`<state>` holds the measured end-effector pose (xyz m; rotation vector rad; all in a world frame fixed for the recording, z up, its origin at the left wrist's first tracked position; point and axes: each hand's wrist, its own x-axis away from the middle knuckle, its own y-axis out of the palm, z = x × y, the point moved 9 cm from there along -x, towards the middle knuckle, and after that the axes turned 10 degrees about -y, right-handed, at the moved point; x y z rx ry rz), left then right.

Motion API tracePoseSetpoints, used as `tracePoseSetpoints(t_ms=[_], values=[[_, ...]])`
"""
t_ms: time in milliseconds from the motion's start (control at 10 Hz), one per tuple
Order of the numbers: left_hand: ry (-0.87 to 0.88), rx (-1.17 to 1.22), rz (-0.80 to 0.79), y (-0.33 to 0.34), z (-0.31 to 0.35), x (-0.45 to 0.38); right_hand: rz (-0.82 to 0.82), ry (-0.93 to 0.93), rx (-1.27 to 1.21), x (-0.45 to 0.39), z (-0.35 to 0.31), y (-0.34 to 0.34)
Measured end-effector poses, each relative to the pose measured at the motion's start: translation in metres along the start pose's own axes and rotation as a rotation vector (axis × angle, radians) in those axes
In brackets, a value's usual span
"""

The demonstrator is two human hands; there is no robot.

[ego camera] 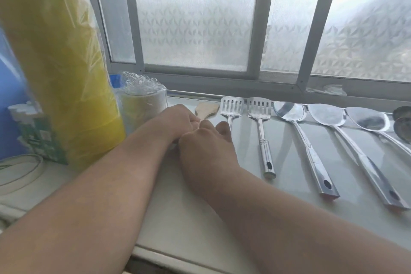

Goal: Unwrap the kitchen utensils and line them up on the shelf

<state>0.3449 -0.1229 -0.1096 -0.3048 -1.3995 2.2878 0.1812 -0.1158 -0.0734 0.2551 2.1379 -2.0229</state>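
A wooden spatula (pixel 206 111) lies at the left end of a row of utensils on the pale shelf (pixel 289 162), its handle hidden under my hands. My left hand (pixel 178 121) and my right hand (pixel 206 142) meet over that handle, fingers curled down on it. To the right lie two slotted steel turners (pixel 232 107) (pixel 260 110), then three solid steel turners (pixel 289 111) (pixel 325 113) (pixel 367 119), handles pointing toward me. Dark ladle bowls (pixel 403 122) show at the far right edge.
A tall yellow stack in clear plastic (pixel 64 69) stands at the left, with a wrapped roll (pixel 144 100) behind my left hand and a green carton (pixel 37 135). A white cord (pixel 22 169) lies at the lower left. A frosted window (pixel 195 20) backs the shelf.
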Motion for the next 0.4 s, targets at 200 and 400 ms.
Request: tracePoseSetpoints(t_ms=[200,400], values=[[0.043,0.267,0.105,-0.016,0.005,0.017,0.102,0.040,0.045,0.001,0.012,0.005],[0.166,0.366,0.203,-0.046,0.019,0.067,0.189,0.081,-0.018,0.039,0.016,-0.020]])
